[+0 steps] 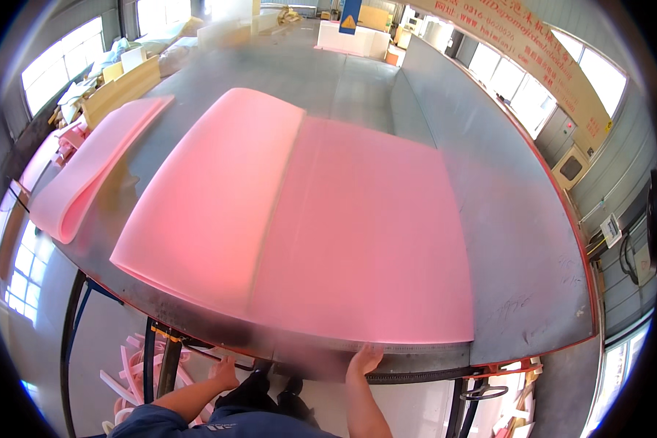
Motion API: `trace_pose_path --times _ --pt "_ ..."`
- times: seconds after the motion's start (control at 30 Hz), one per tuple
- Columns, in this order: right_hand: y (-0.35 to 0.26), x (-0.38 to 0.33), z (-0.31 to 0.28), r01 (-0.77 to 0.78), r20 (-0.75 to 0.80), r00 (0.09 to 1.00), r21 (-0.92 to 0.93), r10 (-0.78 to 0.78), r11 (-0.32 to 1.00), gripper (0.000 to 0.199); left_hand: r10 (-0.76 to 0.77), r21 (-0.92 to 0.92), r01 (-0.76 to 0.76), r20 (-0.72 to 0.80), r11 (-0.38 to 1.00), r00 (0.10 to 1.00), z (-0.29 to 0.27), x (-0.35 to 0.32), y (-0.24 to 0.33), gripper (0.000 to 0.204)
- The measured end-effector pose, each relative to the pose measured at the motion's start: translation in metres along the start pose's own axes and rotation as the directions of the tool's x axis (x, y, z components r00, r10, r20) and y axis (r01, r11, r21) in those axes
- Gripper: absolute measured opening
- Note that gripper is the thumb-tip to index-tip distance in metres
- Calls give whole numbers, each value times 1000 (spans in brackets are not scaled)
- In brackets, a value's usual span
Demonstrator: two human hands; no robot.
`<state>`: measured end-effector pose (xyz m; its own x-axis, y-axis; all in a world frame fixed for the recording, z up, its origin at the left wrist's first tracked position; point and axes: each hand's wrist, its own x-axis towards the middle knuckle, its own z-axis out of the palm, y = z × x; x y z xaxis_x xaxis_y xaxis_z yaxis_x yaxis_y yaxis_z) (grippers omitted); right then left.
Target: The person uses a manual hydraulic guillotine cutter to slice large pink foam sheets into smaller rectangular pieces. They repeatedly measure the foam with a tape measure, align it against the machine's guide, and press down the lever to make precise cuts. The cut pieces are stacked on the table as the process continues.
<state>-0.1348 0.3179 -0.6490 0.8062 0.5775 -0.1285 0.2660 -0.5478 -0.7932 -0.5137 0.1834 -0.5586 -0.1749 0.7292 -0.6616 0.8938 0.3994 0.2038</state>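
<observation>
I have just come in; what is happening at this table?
A person stands at a large grey metal table. Their right hand is at its front edge, near a wide pink foam sheet, apparently folded over at left. Their left hand is lower, grip unclear. Another folded pink sheet lies farther left.

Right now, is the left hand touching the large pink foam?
Apart: the head view shows the grey table edge between the left hand and the large pink foam.
</observation>
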Motion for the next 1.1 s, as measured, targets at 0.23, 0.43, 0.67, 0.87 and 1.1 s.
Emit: trace_pose_path --times 0.23,0.43,0.67,0.87,1.1 --pt "-39 28 31 -679 529 692 708 491 194 33 -34 -9 33 -211 999 977 -11 -28 -72 60" --pt "-194 175 -18 -490 423 872 755 247 436 16 101 -313 -256 -436 915 894 -10 6 -88 49" --pt "-432 88 -220 105 125 920 835 -372 540 21 263 -361 -427 -423 829 867 -58 39 -35 52" --pt "-451 -99 -413 351 -125 899 780 -419 519 49 332 -348 -619 -609 705 720 -183 24 75 79" --pt "-317 -263 -551 466 -371 877 498 -305 731 47 634 -172 -967 -730 191 255 -200 42 205 60"
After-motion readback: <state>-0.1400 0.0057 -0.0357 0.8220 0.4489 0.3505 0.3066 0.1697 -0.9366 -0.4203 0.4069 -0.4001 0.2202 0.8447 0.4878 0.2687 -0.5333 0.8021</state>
